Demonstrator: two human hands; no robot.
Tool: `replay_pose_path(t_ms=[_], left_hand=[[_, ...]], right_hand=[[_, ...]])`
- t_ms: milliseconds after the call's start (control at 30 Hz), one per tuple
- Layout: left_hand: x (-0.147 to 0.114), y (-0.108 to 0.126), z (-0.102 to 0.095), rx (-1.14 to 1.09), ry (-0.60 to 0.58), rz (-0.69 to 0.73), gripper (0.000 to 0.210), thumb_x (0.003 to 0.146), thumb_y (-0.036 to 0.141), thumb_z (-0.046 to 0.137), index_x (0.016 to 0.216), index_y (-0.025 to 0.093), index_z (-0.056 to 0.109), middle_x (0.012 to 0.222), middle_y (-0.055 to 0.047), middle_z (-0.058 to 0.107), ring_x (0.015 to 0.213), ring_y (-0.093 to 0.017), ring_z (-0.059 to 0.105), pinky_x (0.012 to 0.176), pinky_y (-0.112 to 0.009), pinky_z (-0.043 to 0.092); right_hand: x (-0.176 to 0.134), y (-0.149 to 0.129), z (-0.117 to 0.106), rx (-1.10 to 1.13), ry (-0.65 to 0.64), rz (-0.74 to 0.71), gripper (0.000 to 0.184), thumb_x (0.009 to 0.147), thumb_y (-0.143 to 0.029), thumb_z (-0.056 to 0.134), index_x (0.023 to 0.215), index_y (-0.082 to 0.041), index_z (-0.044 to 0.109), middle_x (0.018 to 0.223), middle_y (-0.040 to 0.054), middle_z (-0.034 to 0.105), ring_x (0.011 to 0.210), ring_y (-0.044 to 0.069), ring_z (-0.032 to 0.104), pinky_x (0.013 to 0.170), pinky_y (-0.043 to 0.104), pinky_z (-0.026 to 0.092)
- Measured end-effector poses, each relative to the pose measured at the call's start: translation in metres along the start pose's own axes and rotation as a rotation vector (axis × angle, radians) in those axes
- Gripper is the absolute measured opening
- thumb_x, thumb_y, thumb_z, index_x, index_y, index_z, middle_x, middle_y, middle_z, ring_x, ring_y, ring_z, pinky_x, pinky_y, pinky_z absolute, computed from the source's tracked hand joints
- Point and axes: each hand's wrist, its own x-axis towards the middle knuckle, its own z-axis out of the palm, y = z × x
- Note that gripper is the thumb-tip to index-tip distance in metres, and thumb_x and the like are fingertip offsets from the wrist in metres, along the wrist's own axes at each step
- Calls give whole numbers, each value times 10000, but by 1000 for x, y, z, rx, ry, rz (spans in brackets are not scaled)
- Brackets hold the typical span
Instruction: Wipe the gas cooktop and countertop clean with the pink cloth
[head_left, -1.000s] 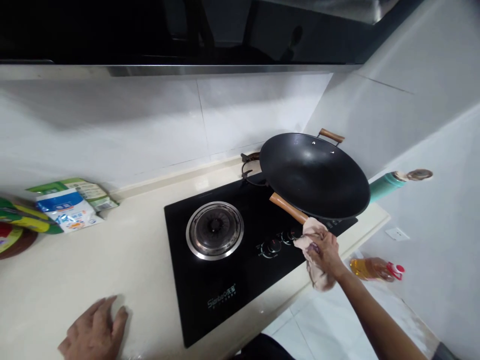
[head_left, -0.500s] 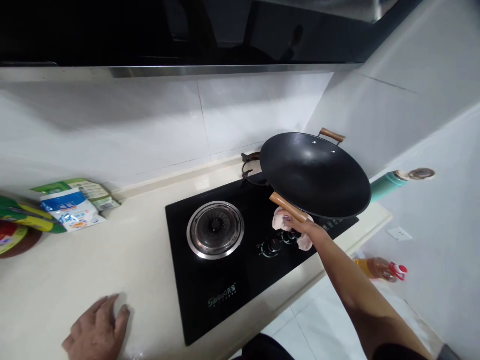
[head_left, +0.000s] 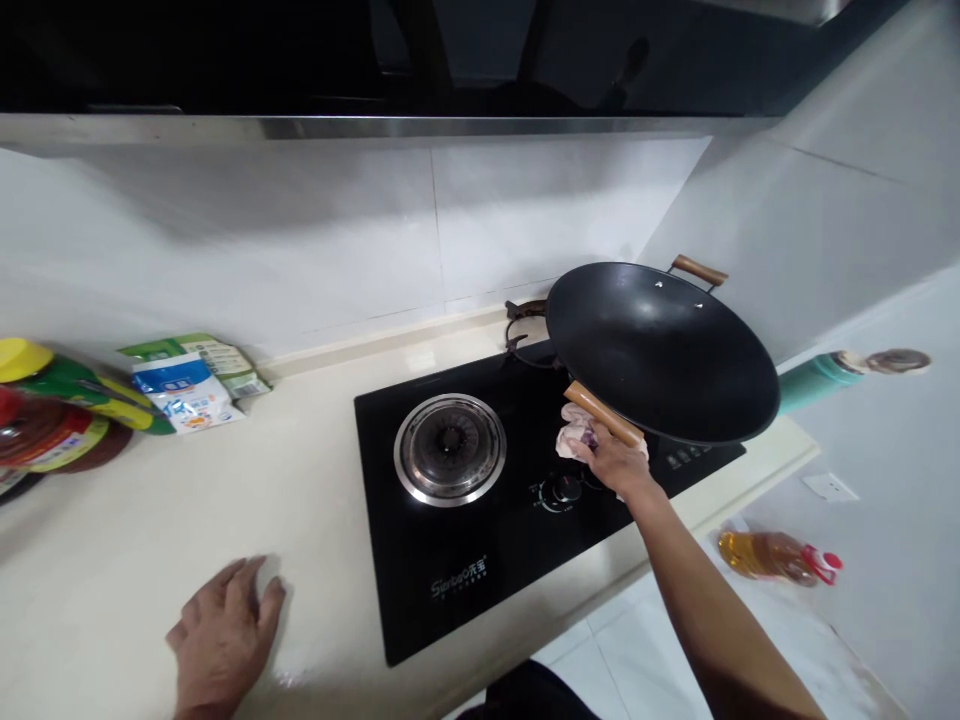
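My right hand (head_left: 616, 462) is closed on a pinkish-white cloth (head_left: 574, 434), which is bunched against the black glass cooktop (head_left: 420, 540) below the wok's near wooden handle (head_left: 604, 413). The hand partly hides the cloth and the knobs beneath it. A black wok (head_left: 664, 350) sits tilted over the right burner. My left hand (head_left: 229, 630) lies on the pale countertop (head_left: 315, 560) with its fingers apart, holding nothing.
The left burner (head_left: 450, 450) is uncovered, with a control knob (head_left: 561, 488) to its right. Sauce bottles (head_left: 67, 430) and seasoning packets (head_left: 187, 390) stand at the far left. An oil bottle (head_left: 776, 558) is on the floor, and a range hood (head_left: 375, 60) hangs above.
The view has swung left, so everything appears farther right. My right hand and the cloth have shifted slightly on the cooktop beneath the handle. My left hand stays on the countertop.
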Motion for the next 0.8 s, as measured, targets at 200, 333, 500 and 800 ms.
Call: replay_pose_path(t_ms=[200, 333, 500, 800], left_hand=[[0, -3, 4, 3, 21, 14, 659, 994, 604, 266, 1399, 185, 572, 1518, -189, 495, 1385, -434, 438, 1129, -665, 379], [2, -3, 4, -3, 10, 10, 648, 987, 610, 279, 1398, 202, 571, 1521, -185, 495, 1398, -428, 436, 1138, -650, 375], [1, 2, -3, -12, -19, -10, 644, 982, 605, 287, 1394, 208, 584, 1536, -175, 497, 1400, -424, 441, 1133, -649, 382], [3, 2, -8, -18, -4, 5, 667, 976, 609, 291, 1361, 178, 623, 1521, -192, 529, 1367, -457, 480, 1097, -691, 419]], right_hand=[[3, -80, -25, -14, -139, 44, 653, 962, -679, 578, 1487, -292, 563, 1601, 180, 401, 1429, 453, 370, 1099, 656, 319], [-29, -133, -16, -14, -163, -225, 586, 882, -610, 736, 1358, -277, 657, 1510, 182, 450, 1331, 446, 381, 1056, 669, 334], [-96, -190, 10, 50, -178, -474, 565, 822, -590, 776, 1272, -259, 694, 1432, 154, 503, 1270, 417, 388, 1069, 667, 315], [-156, -116, 27, 233, -107, -548, 240, 836, -428, 736, 962, -227, 700, 1222, 91, 600, 1212, 330, 459, 1090, 553, 378]])
